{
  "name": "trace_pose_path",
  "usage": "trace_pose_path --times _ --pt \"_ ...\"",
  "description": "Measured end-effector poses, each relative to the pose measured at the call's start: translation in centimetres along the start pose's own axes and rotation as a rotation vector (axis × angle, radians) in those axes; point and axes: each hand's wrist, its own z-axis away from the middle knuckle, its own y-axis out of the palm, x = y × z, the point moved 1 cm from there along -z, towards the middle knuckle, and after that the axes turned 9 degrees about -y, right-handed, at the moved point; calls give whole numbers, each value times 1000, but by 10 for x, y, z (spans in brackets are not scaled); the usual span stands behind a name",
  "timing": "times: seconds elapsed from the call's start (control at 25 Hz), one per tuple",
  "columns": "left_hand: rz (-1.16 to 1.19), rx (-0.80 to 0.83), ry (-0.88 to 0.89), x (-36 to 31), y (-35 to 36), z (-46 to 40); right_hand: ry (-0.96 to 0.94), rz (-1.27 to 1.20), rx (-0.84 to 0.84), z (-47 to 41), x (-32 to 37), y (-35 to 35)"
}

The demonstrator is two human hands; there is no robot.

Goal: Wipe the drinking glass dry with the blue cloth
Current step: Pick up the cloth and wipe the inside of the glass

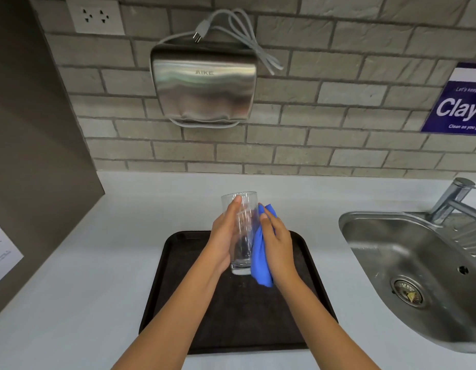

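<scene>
Left hand wraps the drinking glass, fingers curled round its side, holding it upright above a dark tray on the counter. Right hand presses the bunched blue cloth vs. the glass's right side.

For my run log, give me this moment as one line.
step: wiping | left hand: holds drinking glass | right hand: presses blue cloth on glass side | above: dark tray

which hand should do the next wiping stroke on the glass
Right. The right hand already presses the blue cloth against the drinking glass, while the left hand grips the glass bare.
</scene>
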Motion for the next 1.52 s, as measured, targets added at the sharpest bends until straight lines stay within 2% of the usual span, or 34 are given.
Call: trace_pose_path --times 0.16,0.28,0.4,0.48,0.56,0.68,0.76,0.8,0.92,1.0,1.24,1.52 --pt "28 -40 13 -22 -3 -2 299 -289 -4 10 -7 6" --pt "-36 -145 -14 -33 2 -5 415 -455 -127 16 -7 20" --pt "-369 -324 161 -21 2 -3 352 -464 -211 16 -9 23" --pt "-535 -347 278 -2 2 5 253 -334 -232 16 -13 19" --pt "-490 -327 247 7 0 9 105 -92 -235 22 -12 21" --pt "-271 -255 96 4 -6 12 -219 272 -141 37 -11 34" --pt "-188 -184 49 7 -12 15 -376 394 -75 38 -13 39" --pt "-168 -154 55 11 -14 17 -377 375 -62 34 -8 40" --pt "-150 -108 48 16 -18 21 -206 156 -63 10 9 32" --pt "-136 -108 24 17 -17 20 -135 114 -76 -3 15 24" --pt "24 -9 71 19 -18 18 -358 446 -51 24 13 47" --pt "-39 -78 64 16 -19 23 -173 166 -13 -10 29 34"
